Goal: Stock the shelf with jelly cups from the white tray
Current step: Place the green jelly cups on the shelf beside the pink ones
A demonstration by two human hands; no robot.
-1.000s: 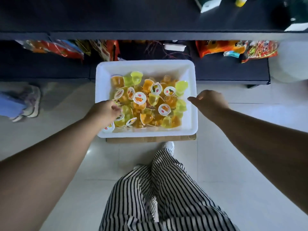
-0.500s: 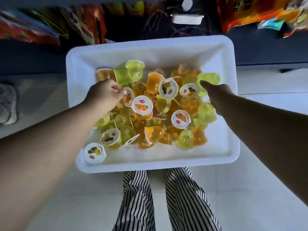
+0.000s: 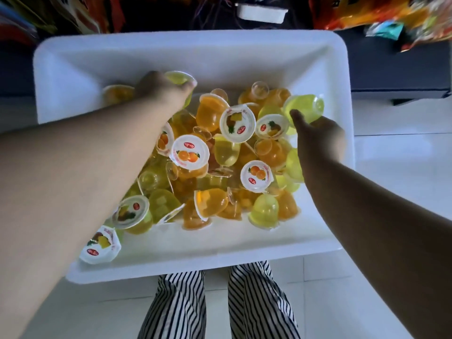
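The white tray lies on the floor in front of me, holding a heap of several orange and yellow-green jelly cups. My left hand reaches to the tray's far left, its fingers curled over a yellow-green jelly cup; the hand is blurred. Over the heap's right side, my right hand has its thumb against another yellow-green jelly cup, and its fingers are hidden behind the cup. The dark low shelf runs just beyond the tray.
Bright snack packets and a small white box lie on the shelf behind the tray. Pale floor tiles spread to the right. My striped trouser legs stand at the tray's near edge.
I have leaned in closer over the tray. My left hand moved from the near-left cups to the far-left green cup. My right hand came in from the rim onto the right green cup.
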